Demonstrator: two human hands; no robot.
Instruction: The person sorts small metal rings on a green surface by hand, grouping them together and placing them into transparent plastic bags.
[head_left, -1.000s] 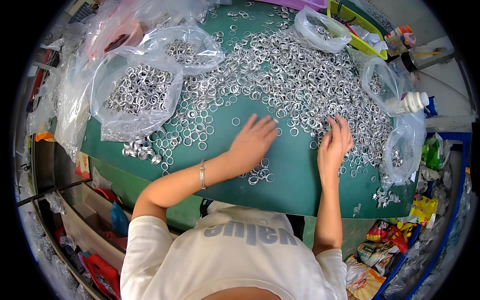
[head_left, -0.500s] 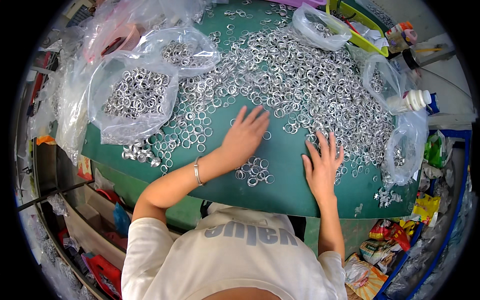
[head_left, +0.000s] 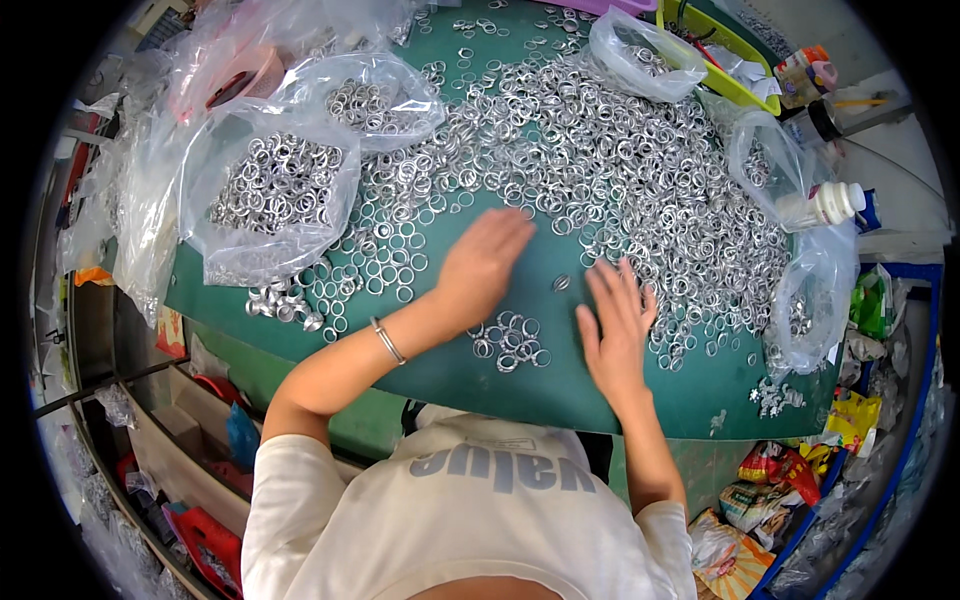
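Note:
On the green table my left hand [head_left: 488, 258], with a silver bangle [head_left: 386, 341] at its wrist, is closed with its fingers bent together at the near edge of a spread of silver-coloured rings [head_left: 640, 160]. Anything under its fingers is hidden. To its right, my right hand [head_left: 618, 335] is open, fingers apart and fingertips touching the rings at the heap's edge. A loose ring [head_left: 561, 284] lies between the hands. Nearer my body, a small cluster of rings [head_left: 512, 341] sits below my left hand.
Clear plastic bags of rings [head_left: 275, 185] stand at the left; another bag [head_left: 800, 310] hangs over the right edge. A white bottle [head_left: 825, 203] lies on the right, near a yellow-green tray [head_left: 735, 85]. An open drawer [head_left: 190, 440] is at lower left.
My left hand's fingers have drawn together. My right hand has shifted left, nearer to it. A loose ring now lies between them, and single rings near my left hand are no longer visible.

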